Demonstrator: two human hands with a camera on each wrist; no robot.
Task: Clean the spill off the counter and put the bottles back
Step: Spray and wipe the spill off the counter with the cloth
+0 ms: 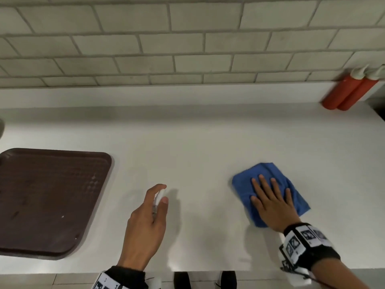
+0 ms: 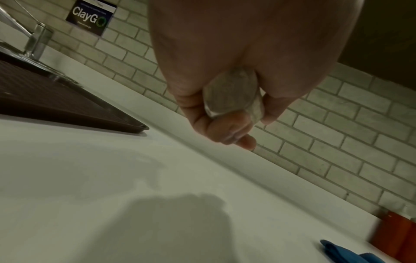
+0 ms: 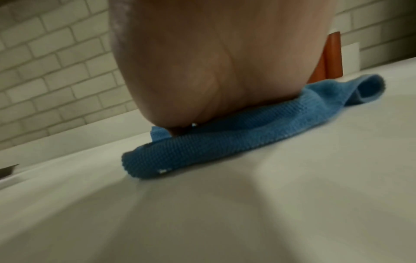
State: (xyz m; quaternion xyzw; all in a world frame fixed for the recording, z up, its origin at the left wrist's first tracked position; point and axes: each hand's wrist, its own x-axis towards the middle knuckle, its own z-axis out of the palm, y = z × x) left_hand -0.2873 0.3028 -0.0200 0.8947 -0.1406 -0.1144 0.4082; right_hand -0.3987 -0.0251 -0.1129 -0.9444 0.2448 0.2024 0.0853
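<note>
My left hand (image 1: 150,211) grips a small clear spray bottle (image 1: 158,202) above the white counter (image 1: 187,142), index finger curled over its white top. In the left wrist view the bottle's clear base (image 2: 233,93) shows between my curled fingers (image 2: 227,129). My right hand (image 1: 270,201) lies flat with straight, spread fingers on a folded blue cloth (image 1: 268,174), pressing it onto the counter at the right. The right wrist view shows my palm (image 3: 213,71) on the blue cloth (image 3: 225,142). Two red squeeze bottles (image 1: 350,94) with white caps stand against the wall at the far right.
A dark brown tray (image 1: 48,201) lies on the counter at the left. Beyond it, the left wrist view shows a metal faucet (image 2: 38,41) and a sink edge. A grey tiled wall (image 1: 187,38) runs along the back. The counter's front edge (image 1: 198,273) is near my wrists.
</note>
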